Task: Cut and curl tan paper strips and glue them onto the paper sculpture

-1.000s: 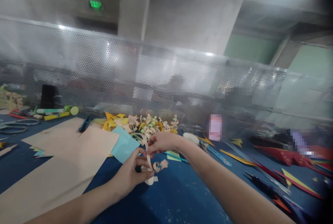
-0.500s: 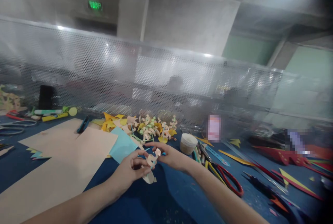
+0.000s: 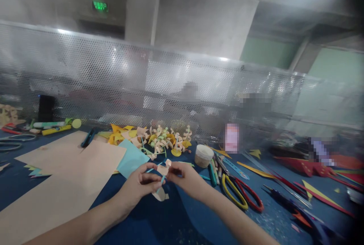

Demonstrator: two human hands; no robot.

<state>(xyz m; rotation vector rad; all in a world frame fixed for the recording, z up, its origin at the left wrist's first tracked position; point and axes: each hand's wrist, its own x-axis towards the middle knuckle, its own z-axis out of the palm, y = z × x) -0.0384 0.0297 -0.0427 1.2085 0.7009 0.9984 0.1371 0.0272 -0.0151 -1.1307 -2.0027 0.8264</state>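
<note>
My left hand [image 3: 142, 183] is closed on a small paper piece, its fingers pinching near a thin blue strip [image 3: 162, 179]. From the right, my right hand [image 3: 186, 178] pinches the upper part of the same piece, a curled pale peach strip [image 3: 163, 169]. A pale round disc [image 3: 159, 194] shows just below the fingers. Beyond my hands lies a heap of curled peach, green and yellow paper pieces [image 3: 162, 138]. A light blue sheet [image 3: 131, 157] is left of my left hand.
Large peach sheets [image 3: 65, 184] cover the left. A white-lidded tub [image 3: 204, 155], yellow and red handled scissors [image 3: 250, 195] and a dark pen-like tool [image 3: 280, 199] lie right. A phone [image 3: 46, 107] stands at the back left, before a perforated metal screen [image 3: 119, 74].
My right hand has moved down and left and closed its fingers on the curled strip. The view has shifted slightly, and both scissor handles now show fully.
</note>
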